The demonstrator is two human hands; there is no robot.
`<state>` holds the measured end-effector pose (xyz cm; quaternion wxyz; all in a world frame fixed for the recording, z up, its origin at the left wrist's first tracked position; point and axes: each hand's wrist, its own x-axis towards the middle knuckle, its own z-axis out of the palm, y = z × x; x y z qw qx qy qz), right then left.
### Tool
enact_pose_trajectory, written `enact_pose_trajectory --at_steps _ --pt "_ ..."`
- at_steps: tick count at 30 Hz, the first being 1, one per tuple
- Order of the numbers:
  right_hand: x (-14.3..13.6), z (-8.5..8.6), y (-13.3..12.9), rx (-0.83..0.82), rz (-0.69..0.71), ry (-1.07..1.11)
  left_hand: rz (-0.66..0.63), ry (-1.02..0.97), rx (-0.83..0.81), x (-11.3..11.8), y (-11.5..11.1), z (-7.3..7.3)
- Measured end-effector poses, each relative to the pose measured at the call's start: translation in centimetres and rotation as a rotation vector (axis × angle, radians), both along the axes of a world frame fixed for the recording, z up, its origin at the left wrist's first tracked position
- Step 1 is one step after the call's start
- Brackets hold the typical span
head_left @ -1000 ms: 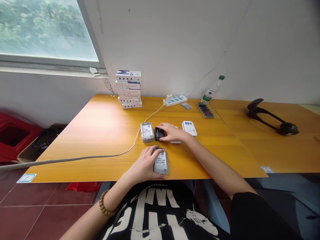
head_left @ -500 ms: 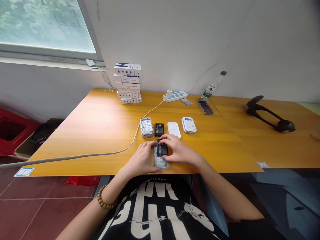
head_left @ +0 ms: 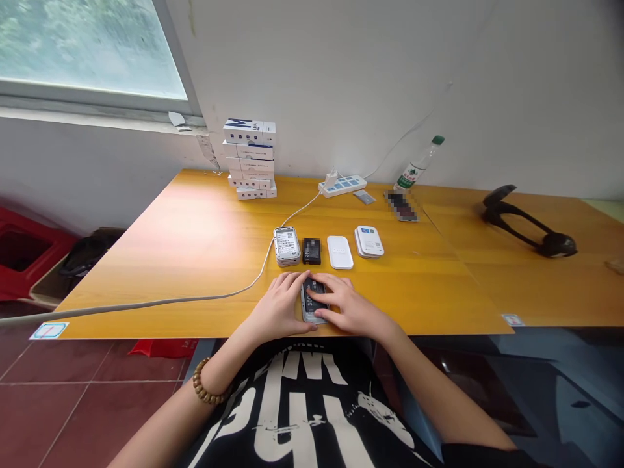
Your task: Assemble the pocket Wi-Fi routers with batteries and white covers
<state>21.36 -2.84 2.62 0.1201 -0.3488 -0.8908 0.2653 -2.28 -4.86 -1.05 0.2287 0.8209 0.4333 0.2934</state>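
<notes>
A small white device body (head_left: 309, 316) lies on the table near the front edge, with a black battery (head_left: 312, 300) on it. My left hand (head_left: 279, 308) grips the body's left side, thumb at the lower corner and fingers at the top. My right hand (head_left: 347, 304) lies over the right side, its fingertips on the battery and partly covering it. Behind them are a stack of device bodies (head_left: 286, 244), black batteries (head_left: 311, 251), a white cover (head_left: 340, 252) and a stack of white covers (head_left: 369, 241).
White boxes (head_left: 249, 159) are stacked by the wall. A power strip (head_left: 342, 185), a bottle (head_left: 412, 174) and a blurred phone (head_left: 402, 207) stand or lie at the back. A cable (head_left: 205, 299) crosses the left side; a black stand (head_left: 524, 224) lies right.
The battery has moved down over the device body and now covers more of it. My right hand's fingers have shifted from gripping the battery's sides to lying across it.
</notes>
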Motion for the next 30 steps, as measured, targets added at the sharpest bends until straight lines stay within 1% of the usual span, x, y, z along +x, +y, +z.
enact_pose_trajectory --at_steps 4,6,7,9,10,11,13,15,17,20,22,24,26,27,29,30 --pt "-0.2 0.5 -2.3 -0.01 -0.007 -0.086 -0.012 0.01 0.03 0.1 -0.1 0.2" --pt "0.1 1.2 -2.4 -0.035 0.005 -0.087 -0.03 0.021 0.03 0.0 -0.1 0.2" --pt "0.3 1.7 -1.9 -0.061 0.022 -0.074 -0.036 0.03 0.027 0.0 -0.1 0.2" --pt "1.0 2.8 0.1 -0.104 0.037 -0.041 -0.044 0.056 0.017 -0.1 0.0 0.1" --pt "1.4 3.4 1.5 -0.112 0.017 -0.033 -0.044 0.07 0.013 -0.1 0.0 0.0" --pt "1.7 3.9 3.2 -0.09 -0.035 -0.048 -0.043 0.082 0.009 -0.2 0.1 -0.1" --pt "2.1 4.7 6.7 -0.024 -0.163 -0.177 -0.042 0.1 0.007 -0.3 0.1 -0.2" --pt "2.1 5.1 9.8 -0.049 -0.233 -0.359 -0.042 0.105 0.005 -0.3 0.2 -0.3" --pt "1.8 5.0 12.1 -0.107 -0.23 -0.493 -0.041 0.1 0.002 -0.4 0.2 -0.4" --pt "1.5 4.8 13.6 -0.122 -0.178 -0.555 -0.043 0.093 -0.005 -0.4 0.3 -0.5" --pt "1.7 5.0 13.5 -0.103 -0.182 -0.524 -0.049 0.092 -0.013 -0.4 0.3 -0.5" --pt "2.2 5.2 12.6 -0.081 -0.214 -0.399 -0.047 0.083 -0.02 -0.4 0.3 -0.4" --pt "2.4 5.2 10.7 -0.058 -0.218 -0.159 -0.034 0.069 -0.025 -0.4 0.3 -0.4" --pt "2.4 4.9 9.5 -0.064 -0.199 -0.019 -0.027 0.06 -0.026 -0.4 0.3 -0.4" --pt "2.0 4.0 6.8 -0.132 -0.133 0.225 -0.025 0.036 -0.021 -0.5 0.3 -0.5" --pt "1.7 3.4 5.5 -0.185 -0.101 0.301 -0.029 0.019 -0.015 -0.5 0.3 -0.5"
